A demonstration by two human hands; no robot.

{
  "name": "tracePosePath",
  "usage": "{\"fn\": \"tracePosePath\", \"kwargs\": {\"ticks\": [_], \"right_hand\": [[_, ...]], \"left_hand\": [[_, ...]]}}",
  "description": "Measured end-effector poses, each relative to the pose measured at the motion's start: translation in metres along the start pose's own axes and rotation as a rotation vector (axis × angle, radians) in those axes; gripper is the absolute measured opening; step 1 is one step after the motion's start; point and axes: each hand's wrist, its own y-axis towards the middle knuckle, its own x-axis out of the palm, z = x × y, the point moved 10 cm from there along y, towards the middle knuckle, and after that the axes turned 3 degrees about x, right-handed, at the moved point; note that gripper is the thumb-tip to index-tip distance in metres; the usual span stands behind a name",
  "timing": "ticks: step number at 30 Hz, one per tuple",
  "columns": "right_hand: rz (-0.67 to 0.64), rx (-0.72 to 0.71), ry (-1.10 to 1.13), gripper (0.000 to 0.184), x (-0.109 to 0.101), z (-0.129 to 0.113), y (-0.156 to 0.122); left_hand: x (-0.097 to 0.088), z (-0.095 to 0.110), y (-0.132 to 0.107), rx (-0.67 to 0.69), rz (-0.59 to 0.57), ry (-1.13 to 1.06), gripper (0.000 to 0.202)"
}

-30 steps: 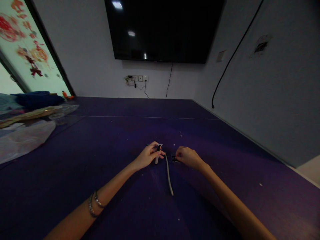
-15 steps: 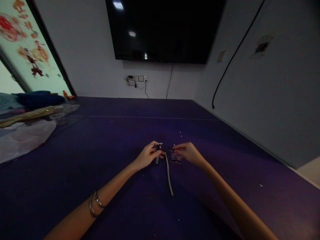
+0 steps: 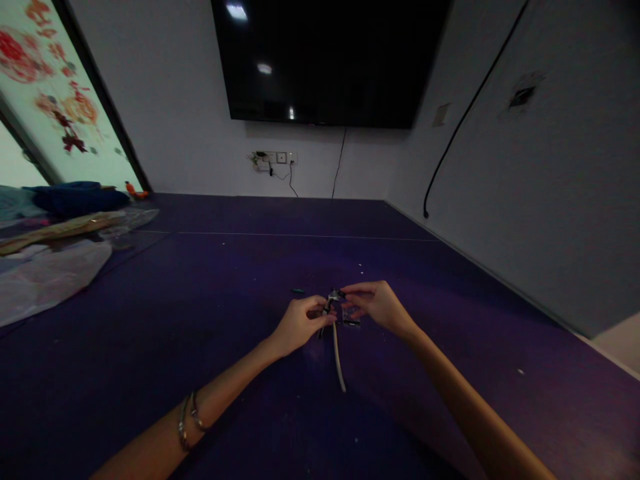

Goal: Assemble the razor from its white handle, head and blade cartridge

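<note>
My left hand [image 3: 300, 325] is closed around a small razor-like tool [image 3: 327, 308] with a dark handle and a silvery head. My right hand [image 3: 374, 305] pinches a small black piece [image 3: 342, 293], which meets the silvery head or is very close to it; I cannot tell which. Below the right fingers lies a small clear plastic case [image 3: 351, 321] with a black strip in it, partly covered by the hand. A thin, pale, slightly curved stick [image 3: 339, 360] lies below the hands, its upper end near my left thumb.
The purple surface [image 3: 225, 400] spreads all around, with pale specks on it. A small greenish piece [image 3: 298, 291] lies beyond my left hand. Plastic bags [image 3: 60, 273] and dark blue cloth [image 3: 80, 199] are piled at the left. A black cable [image 3: 465, 117] hangs on the right wall.
My left hand has moved slightly right and down and tilted the tool toward my right hand. The black piece and the silvery head have come together. The greenish piece now shows.
</note>
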Motion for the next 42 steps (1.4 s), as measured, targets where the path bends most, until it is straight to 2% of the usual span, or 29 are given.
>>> {"fn": "tracePosePath", "kwargs": {"ticks": [4, 9, 18, 27, 42], "right_hand": [[-0.015, -0.019, 0.023, 0.020, 0.004, -0.008, -0.004], [-0.001, -0.063, -0.047, 0.019, 0.006, -0.016, -0.008], [-0.025, -0.223, -0.145, 0.016, 0.015, -0.039, -0.019], [-0.038, -0.341, -0.205, 0.016, 0.017, -0.049, -0.024], [-0.017, -0.391, -0.306, 0.018, 0.019, -0.053, -0.027]], "left_hand": [[0.010, 0.018, -0.010, 0.121, -0.022, 0.258, 0.021], [0.010, 0.024, -0.017, 0.182, 0.056, 0.407, 0.025], [0.009, 0.007, -0.015, 0.043, 0.083, 0.239, 0.030], [0.009, 0.003, -0.015, 0.018, 0.082, 0.233, 0.028], [0.009, 0.005, -0.016, 0.007, 0.089, 0.221, 0.027]]}}
